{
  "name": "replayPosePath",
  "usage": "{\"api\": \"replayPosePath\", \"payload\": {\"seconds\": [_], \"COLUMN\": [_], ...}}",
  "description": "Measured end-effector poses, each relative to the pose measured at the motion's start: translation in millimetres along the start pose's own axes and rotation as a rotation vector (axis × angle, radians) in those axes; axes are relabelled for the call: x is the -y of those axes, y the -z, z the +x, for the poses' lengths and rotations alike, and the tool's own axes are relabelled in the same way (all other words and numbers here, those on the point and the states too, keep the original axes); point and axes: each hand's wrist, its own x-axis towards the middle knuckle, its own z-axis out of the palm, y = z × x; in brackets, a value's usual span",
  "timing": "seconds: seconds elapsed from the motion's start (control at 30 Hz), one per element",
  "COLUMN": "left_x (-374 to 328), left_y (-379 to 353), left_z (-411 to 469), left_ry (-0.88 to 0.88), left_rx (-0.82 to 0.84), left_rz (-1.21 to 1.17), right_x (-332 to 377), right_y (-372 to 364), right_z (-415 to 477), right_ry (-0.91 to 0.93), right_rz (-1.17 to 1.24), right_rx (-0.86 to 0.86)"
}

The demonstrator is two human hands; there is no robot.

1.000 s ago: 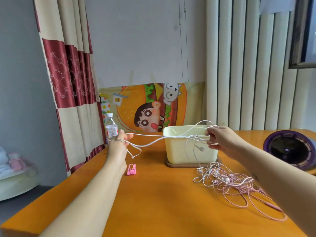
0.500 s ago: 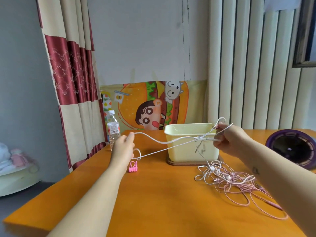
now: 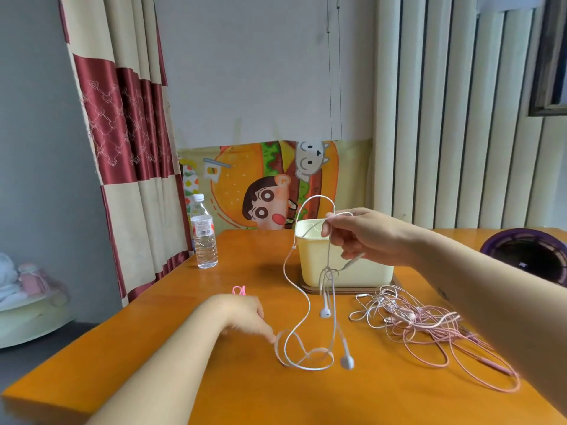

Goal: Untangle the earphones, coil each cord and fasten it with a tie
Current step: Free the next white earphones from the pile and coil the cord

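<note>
- The right grip [image 3: 365, 237] pinches the white earphones [image 3: 347, 361] above the yellow box [image 3: 362, 274]; they hang down in front of it.
- The left grip [image 3: 242, 314], fingers loose, touches their cord in front of the box.
- I cannot see inside the box.
- The bottle [image 3: 204, 237] left of it holds water.

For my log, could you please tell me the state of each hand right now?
Left hand: at the white earphones cord on the table; blurred, cannot tell.
Right hand: holding that cord up.
</note>
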Motion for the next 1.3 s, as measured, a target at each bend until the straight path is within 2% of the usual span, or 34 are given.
{"api": "replayPosePath", "payload": {"seconds": [0.07, 0.13, 0.17, 0.2, 0.3, 0.33, 0.43, 0.53, 0.67, 0.83, 0.9, 1.03, 1.17, 1.23, 1.3], "left_x": [-3, -9, -15, -21, -37, -39, -43, -53, -66, -66, -65, -61, -59, -62, -63], "left_y": [7, 12, 14, 15, 9, 6, -2, -11, -19, -22, -22, -18, -17, -19, -20], "left_z": [-2, -3, -5, -9, -22, -23, -17, -10, -2, 3, 6, 10, 10, 10, 10], "left_ry": [-0.019, -0.142, -0.215, -0.286, -0.442, -0.470, -0.503, -0.498, -0.461, -0.406, -0.368, -0.276, -0.287, -0.311, -0.323], "left_rx": [-0.152, -0.334, -0.363, -0.320, 0.016, 0.073, 0.113, 0.003, -0.197, -0.293, -0.305, -0.288, -0.216, -0.185, -0.188], "left_rz": [0.043, -0.190, -0.331, -0.456, -0.704, -0.762, -0.999, -1.160, -1.251, -1.097, -1.111, -1.299, -1.425, -1.446, -1.466], "right_x": [0, 0, 0, 0, -2, -2, -5, -8, -11, -15, -16, -17, -18, -17, -16], "right_y": [-3, -7, -9, -11, -14, -15, -18, -21, -24, -13, -8, 0, 6, 7, 9], "right_z": [0, -1, 0, 0, 2, 2, 2, 3, 2, -1, -1, -2, -4, -5, -10], "right_ry": [-0.004, 0.002, 0.004, 0.005, -0.005, -0.009, -0.037, -0.095, -0.159, -0.216, -0.227, -0.224, -0.208, -0.182, -0.169], "right_rz": [-0.005, -0.010, -0.010, -0.008, -0.014, -0.015, -0.001, 0.050, 0.171, 0.185, 0.182, 0.172, 0.158, 0.148, 0.135], "right_rx": [0.018, 0.028, 0.031, 0.031, 0.012, -0.002, -0.057, -0.076, -0.056, -0.069, -0.082, -0.070, -0.067, 0.025, 0.195]}}
